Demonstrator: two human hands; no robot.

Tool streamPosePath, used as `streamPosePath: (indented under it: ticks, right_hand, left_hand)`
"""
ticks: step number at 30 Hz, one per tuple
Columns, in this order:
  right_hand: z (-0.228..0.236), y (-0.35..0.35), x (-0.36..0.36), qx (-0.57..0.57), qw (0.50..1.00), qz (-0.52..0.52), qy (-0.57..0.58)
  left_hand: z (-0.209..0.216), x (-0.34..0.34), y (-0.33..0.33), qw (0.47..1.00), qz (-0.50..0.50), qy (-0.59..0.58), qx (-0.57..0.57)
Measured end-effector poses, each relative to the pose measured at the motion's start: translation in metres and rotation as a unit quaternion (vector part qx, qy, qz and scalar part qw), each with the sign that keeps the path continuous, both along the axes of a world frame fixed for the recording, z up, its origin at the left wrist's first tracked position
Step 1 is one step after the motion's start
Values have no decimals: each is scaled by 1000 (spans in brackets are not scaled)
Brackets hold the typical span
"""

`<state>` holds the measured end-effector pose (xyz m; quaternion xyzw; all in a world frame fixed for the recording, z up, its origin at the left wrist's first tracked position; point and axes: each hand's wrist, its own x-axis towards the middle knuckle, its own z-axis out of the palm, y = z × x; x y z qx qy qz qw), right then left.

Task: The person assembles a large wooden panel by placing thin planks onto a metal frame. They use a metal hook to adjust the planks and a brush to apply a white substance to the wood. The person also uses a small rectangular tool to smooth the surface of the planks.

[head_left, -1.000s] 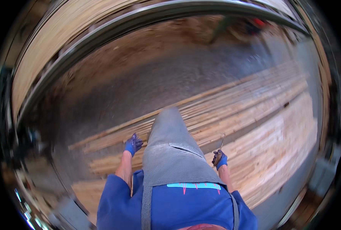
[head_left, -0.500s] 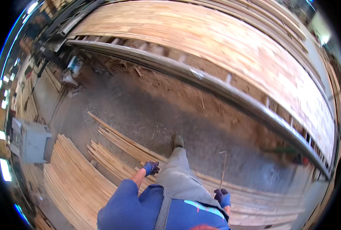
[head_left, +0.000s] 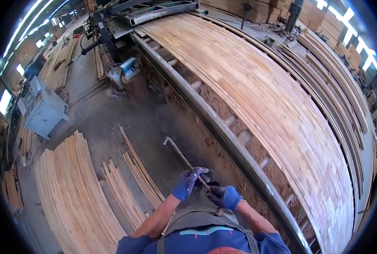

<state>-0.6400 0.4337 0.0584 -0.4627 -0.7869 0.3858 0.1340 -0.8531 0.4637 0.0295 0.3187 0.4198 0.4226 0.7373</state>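
A thin hooked metal rod (head_left: pixel 178 151) slants in front of my body, its bent tip pointing away to the far left. My left hand (head_left: pixel 189 183), in a blue and dark work glove, is closed around the rod's middle part. Closer to me, my right hand (head_left: pixel 223 197), gloved the same way, grips the rod near its lower end. That end shows just below the right glove, by my grey apron (head_left: pixel 188 220). Some of the fingers are hidden behind the gloves.
On my right runs a long roller table with a metal rail (head_left: pixel 239 156), carrying wide rows of wooden boards (head_left: pixel 256 93). Board stacks (head_left: pixel 74 190) and narrow strips (head_left: pixel 142 173) lie on the floor at left. A grey cabinet (head_left: pixel 46 112) and a bucket (head_left: pixel 114 74) stand farther off.
My left hand has come up from my side and taken hold of the rod, which only my right hand held before. The view has turned, bringing the roller table closer on the right.
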Motion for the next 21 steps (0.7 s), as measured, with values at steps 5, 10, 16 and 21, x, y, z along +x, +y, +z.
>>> streamPosePath:
  ticks: [5, 10, 16, 21]
  right_hand:
    - [10, 152, -70, 35, 988, 145, 32]
    - [17, 293, -164, -12, 979, 182, 86]
    - [12, 488, -288, -45, 988, 103, 108]
    - [4, 662, -399, -26, 990, -17, 136]
  left_hand:
    - [22, -89, 123, 993, 102, 51, 18]
    - [44, -182, 218, 975, 204, 18, 82]
    - [-73, -352, 278, 902, 431, 12, 33]
    - [-172, -505, 323, 789, 602, 11, -123]
